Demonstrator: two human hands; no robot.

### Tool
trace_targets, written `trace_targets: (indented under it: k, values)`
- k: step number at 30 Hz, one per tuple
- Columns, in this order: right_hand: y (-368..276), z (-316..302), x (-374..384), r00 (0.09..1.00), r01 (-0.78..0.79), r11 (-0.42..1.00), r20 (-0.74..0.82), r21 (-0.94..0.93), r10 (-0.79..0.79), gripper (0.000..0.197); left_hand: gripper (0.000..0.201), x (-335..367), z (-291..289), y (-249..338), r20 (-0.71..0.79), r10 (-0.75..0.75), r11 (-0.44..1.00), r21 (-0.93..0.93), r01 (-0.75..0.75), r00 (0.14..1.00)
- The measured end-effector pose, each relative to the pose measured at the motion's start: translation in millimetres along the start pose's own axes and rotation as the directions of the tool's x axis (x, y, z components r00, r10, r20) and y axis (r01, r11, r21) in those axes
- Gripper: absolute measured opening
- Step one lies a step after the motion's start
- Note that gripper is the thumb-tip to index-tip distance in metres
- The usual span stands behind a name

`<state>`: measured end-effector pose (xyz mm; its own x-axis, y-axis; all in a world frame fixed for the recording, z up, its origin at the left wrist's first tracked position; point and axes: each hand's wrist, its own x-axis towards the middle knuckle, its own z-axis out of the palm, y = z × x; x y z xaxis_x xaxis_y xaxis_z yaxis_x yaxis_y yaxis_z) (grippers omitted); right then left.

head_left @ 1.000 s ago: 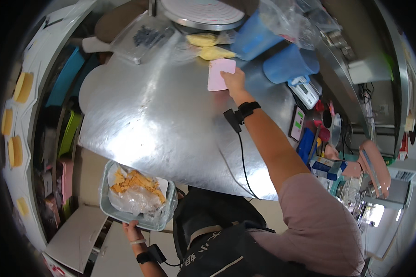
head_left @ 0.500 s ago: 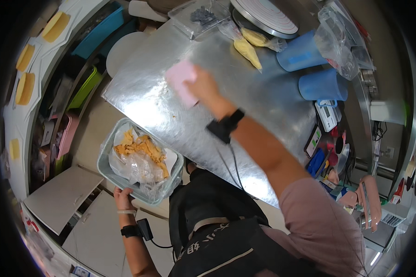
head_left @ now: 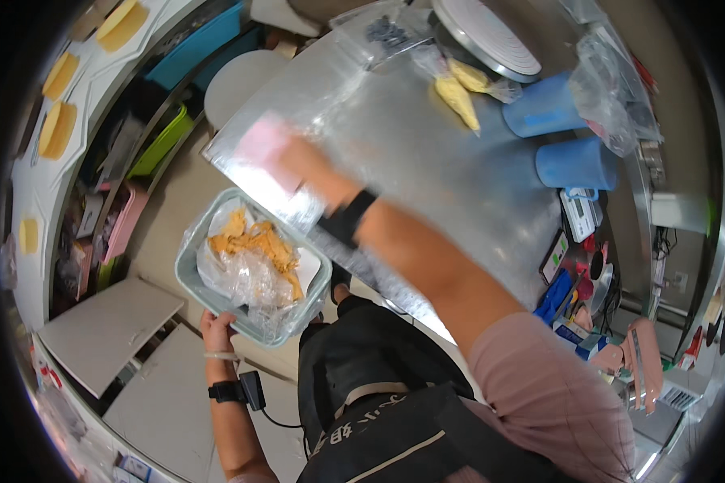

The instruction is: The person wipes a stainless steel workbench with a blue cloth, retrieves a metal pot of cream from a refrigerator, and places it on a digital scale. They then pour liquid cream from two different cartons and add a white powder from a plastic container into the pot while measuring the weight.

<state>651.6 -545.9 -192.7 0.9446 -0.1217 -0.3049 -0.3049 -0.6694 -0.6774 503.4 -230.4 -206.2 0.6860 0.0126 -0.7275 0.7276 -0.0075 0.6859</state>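
My right hand [head_left: 308,167], smeared by motion, grips a pink cloth [head_left: 263,146] and presses it against the shiny metal table [head_left: 427,217], near the table's left edge. Lower left, my left hand [head_left: 217,332] has its fingers closed on the rim of a pale green bin [head_left: 188,278]. The bin is held beside and just below the table edge. Inside it lie crumpled clear plastic [head_left: 246,278] and orange-brown cake scraps [head_left: 259,246]. The fingers under the bin's rim are partly hidden.
Piping bags with yellow filling [head_left: 457,103], a turntable [head_left: 491,36] and a clear box with dark berries [head_left: 387,32] stand at the back. Blue jugs [head_left: 576,165] and a scale [head_left: 580,213] line the right. Yellow cakes [head_left: 58,129] sit on the left counter.
My right hand has swept the pink cloth left toward the table's edge. My left hand still holds the bin, and the whole view has shifted slightly.
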Motion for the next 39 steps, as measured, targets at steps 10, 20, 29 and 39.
trace_targets:
  k: [10, 20, 29, 39]
  values:
    - [84.1, -41.4, -152.5, 0.952, 0.017, 0.999, -0.304, -0.039, -0.028, 0.038, 0.026, -4.4, 3.0, -20.9, 0.069, 0.047, 0.999, 0.002, -0.048, 0.997]
    - [203.5, -49.1, -418.0, 0.309, -0.505, 0.781, -0.767, 0.368, 0.562, 0.023, 0.025, 19.3, -30.1, -42.7, 0.165, -0.04, 0.999, 0.005, 0.039, 0.985]
    - [189.1, 46.3, -349.5, 0.501, -0.677, 0.713, -0.594, 0.183, 0.629, 0.029, 0.025, 22.2, -27.8, -41.6, 0.22, -0.091, 0.995, 0.065, 0.079, 0.971]
    - [268.7, -95.3, -455.6, -0.183, -0.541, 0.71, -0.887, 0.45, 0.423, 0.035, 0.023, 11.4, -21.6, -43.5, 0.167, -0.082, 0.996, 0.047, 0.075, 0.982]
